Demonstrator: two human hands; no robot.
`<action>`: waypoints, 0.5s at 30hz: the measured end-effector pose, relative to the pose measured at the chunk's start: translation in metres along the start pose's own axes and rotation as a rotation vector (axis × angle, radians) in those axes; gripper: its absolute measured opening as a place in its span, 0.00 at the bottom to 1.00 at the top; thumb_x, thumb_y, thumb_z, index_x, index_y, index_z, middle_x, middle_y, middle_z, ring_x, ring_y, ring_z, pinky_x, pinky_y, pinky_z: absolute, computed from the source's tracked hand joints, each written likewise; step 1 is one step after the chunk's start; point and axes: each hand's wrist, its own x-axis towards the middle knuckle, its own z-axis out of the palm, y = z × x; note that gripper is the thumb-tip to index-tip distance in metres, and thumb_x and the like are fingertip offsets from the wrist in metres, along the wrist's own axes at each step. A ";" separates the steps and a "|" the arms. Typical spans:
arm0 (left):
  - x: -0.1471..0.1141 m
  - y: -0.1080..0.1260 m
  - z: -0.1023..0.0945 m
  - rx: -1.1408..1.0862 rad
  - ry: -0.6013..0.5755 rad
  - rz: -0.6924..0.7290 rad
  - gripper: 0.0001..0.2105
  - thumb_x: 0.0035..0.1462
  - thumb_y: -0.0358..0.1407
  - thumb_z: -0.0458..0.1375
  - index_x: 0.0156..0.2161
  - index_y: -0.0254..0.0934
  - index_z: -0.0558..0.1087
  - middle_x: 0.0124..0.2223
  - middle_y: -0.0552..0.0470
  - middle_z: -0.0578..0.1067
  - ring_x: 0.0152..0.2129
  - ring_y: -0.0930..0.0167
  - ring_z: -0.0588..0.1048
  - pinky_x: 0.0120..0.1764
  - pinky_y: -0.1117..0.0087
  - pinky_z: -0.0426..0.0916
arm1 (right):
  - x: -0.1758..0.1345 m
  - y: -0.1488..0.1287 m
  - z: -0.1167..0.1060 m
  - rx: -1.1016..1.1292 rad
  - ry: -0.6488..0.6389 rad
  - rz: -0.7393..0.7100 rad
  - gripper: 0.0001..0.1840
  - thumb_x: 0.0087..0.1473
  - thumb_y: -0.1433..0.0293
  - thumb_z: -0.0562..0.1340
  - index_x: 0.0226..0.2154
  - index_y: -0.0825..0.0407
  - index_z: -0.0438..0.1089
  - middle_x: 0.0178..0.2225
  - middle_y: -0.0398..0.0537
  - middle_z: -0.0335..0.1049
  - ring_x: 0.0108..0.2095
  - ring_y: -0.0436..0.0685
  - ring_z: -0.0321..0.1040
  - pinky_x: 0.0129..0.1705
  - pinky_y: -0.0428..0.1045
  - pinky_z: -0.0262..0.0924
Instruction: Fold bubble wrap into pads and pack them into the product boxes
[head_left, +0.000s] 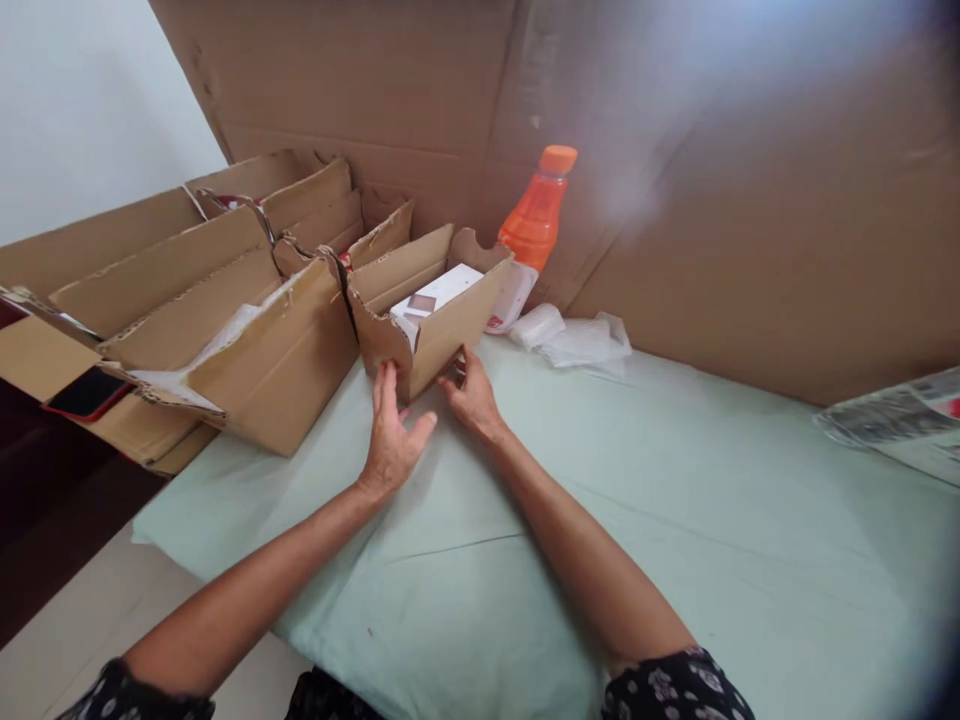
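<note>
A small open cardboard box [457, 325] stands on the green cloth, a white box [448, 292] lying inside it. My left hand [391, 435] touches the near end of the cardboard box with its fingertips, thumb held apart. Against the lower right side of the same box, my right hand [470, 393] rests with bent fingers; its fingertips are partly hidden by the palm and the box. Neither hand wraps round anything.
Several open cardboard trays [277, 350] crowd the left side. Behind the small box stands a bottle of orange liquid [534, 220], with clear plastic bags [585, 340] beside it. A tall cardboard panel [720, 270] closes off the back. Printed plastic packaging [900, 420] lies far right.
</note>
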 end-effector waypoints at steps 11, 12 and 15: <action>0.076 -0.056 0.022 -0.072 0.085 -0.032 0.37 0.58 0.44 0.62 0.69 0.39 0.55 0.71 0.35 0.58 0.68 0.53 0.61 0.66 0.50 0.63 | 0.070 -0.003 0.013 -0.310 -0.114 -0.025 0.41 0.57 0.67 0.59 0.69 0.65 0.52 0.68 0.70 0.58 0.67 0.73 0.56 0.67 0.66 0.50; 0.076 -0.060 0.022 -0.071 0.087 -0.036 0.37 0.58 0.45 0.62 0.69 0.38 0.56 0.69 0.34 0.61 0.67 0.53 0.63 0.65 0.50 0.63 | 0.070 -0.004 0.014 -0.332 -0.118 -0.025 0.40 0.58 0.67 0.58 0.69 0.66 0.52 0.67 0.71 0.58 0.67 0.73 0.56 0.67 0.65 0.50; 0.077 -0.065 0.019 -0.065 0.103 -0.060 0.35 0.56 0.44 0.62 0.65 0.35 0.59 0.65 0.32 0.66 0.64 0.54 0.68 0.64 0.50 0.65 | 0.059 -0.008 0.015 -0.380 -0.137 -0.030 0.34 0.61 0.68 0.58 0.66 0.67 0.58 0.67 0.70 0.59 0.68 0.70 0.55 0.69 0.62 0.48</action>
